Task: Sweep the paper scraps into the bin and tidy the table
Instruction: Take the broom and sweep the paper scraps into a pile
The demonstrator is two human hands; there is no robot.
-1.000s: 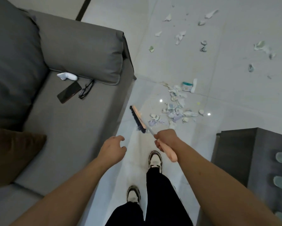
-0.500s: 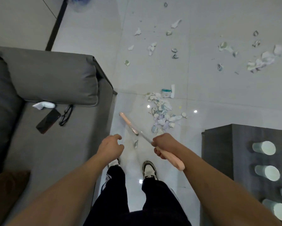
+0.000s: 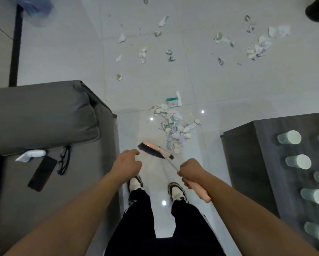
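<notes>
**Between sofa and table, broom set behind the gathered scraps**

Between the grey sofa and the dark table, the person stands on the pale tiled floor with a broom angled out ahead of their shoes. The right hand is wrapped in a fist round the pink handle, high on the shaft, which suits a short, controlled stroke. The broom head sits on the near side of the scrap pile, bristles turned toward the person, probably so the next push drives the heap forward. The left hand holds nothing; its fingers are loosely curled just beside the brush head, perhaps ready to join the grip. Loose paper scraps lie scattered well beyond the pile, so gathering looks far from done. No bin is clearly visible. A phone and glasses rest on the sofa seat, and pale cups stand on the table.
</notes>
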